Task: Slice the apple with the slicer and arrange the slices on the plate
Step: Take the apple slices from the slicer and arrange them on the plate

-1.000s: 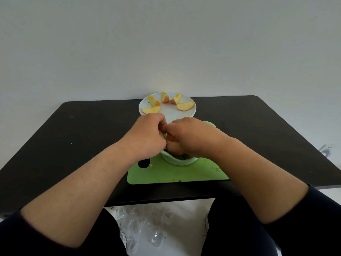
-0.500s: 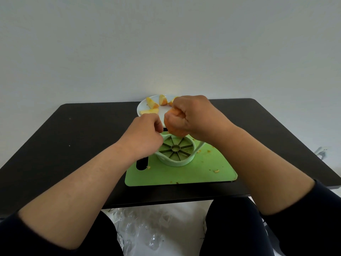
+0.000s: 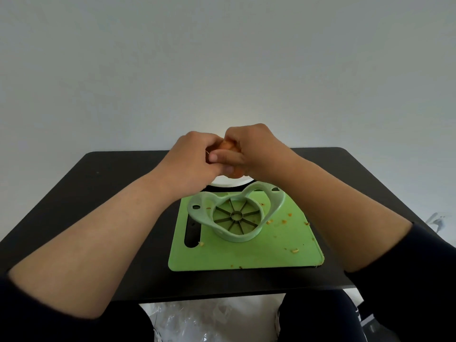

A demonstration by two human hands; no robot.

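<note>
My left hand and my right hand meet above the white plate, both closed around a piece of apple whose orange skin shows between the fingers. Only the plate's near rim shows below my hands; the slices on it are hidden. The pale green apple slicer lies on the green cutting board with nothing in its blades, nearer to me than my hands.
A black table carries everything and ends at a pale wall. Small apple crumbs dot the cutting board. Crinkled clear plastic lies on the floor between my knees.
Both hands have left the slicer and moved up and away over the plate with a piece of apple. The slicer now lies uncovered on the board.
</note>
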